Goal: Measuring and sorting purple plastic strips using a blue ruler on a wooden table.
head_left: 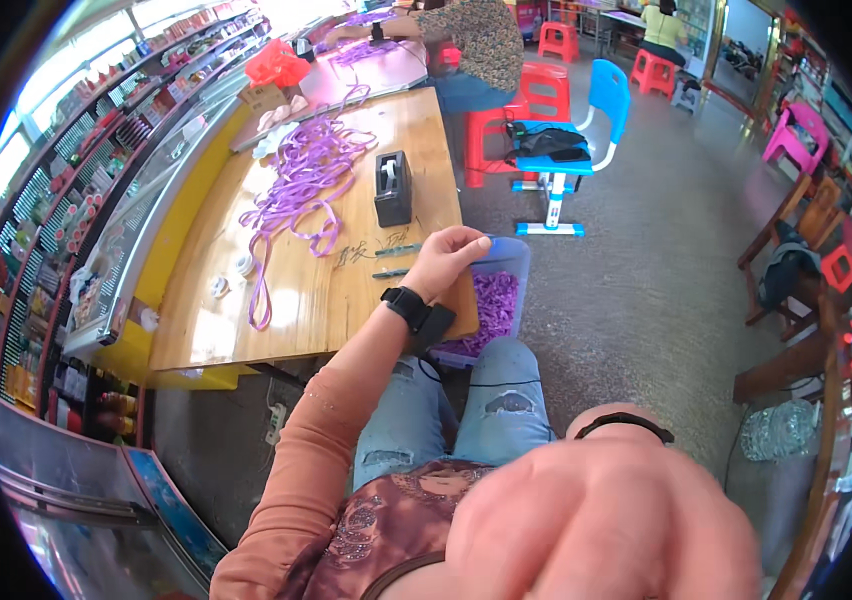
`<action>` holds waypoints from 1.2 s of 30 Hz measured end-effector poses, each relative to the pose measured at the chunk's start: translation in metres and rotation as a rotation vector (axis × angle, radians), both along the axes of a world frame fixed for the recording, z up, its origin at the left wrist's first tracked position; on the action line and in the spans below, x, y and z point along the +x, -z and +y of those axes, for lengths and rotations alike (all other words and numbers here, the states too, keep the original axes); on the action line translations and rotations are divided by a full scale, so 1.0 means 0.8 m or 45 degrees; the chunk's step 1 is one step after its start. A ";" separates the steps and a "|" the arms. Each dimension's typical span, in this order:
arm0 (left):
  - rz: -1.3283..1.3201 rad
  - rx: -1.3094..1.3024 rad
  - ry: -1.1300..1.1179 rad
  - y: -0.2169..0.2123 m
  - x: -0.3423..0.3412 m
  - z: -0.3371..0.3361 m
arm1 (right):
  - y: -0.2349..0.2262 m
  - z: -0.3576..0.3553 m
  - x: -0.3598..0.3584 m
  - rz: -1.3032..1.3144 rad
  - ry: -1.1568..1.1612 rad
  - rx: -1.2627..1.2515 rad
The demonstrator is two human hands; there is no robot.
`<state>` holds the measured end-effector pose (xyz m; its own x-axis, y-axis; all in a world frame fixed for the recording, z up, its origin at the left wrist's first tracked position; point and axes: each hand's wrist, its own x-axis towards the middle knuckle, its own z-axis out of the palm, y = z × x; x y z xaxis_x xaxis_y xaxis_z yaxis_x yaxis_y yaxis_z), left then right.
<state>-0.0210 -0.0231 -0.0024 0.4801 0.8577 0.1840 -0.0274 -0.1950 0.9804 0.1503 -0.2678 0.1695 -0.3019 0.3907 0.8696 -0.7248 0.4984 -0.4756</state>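
Note:
My left hand [443, 264] is above the right edge of the wooden table, over a translucent bin [519, 262] of short purple pieces [494, 305]. Its thumb and fingers are pinched together; anything between them is too small to make out. My right hand [616, 520] looms large and blurred close below the view. Its fingers look curled and pressed together, with the tips hidden. On the table [301, 300], beside my left hand, lie two thin dark tools [393, 272]. A black tape dispenser [392, 190] stands behind them. Further left is a tangled heap of purple ribbon [311, 175].
Small white rolls [244, 265] sit on the table's left part. A blue chair [601, 110] with a black bag [551, 143] and red stools [546, 90] stand beyond. Another person [471, 45] works at the far table. Glass cases and stocked shelves [76, 210] line the left.

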 end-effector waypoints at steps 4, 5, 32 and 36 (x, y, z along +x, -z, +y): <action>-0.026 0.063 -0.082 -0.022 -0.038 -0.034 | -0.015 0.007 -0.013 -0.090 0.030 -0.052; -0.034 0.061 -0.092 -0.023 -0.054 -0.041 | -0.011 0.008 -0.033 -0.111 0.024 -0.067; 0.041 0.571 -0.750 0.021 -0.262 -0.126 | 0.128 0.319 -0.320 -1.663 0.924 0.007; 0.111 0.639 -0.777 0.026 -0.264 -0.120 | 0.169 0.356 -0.340 -1.798 1.470 0.450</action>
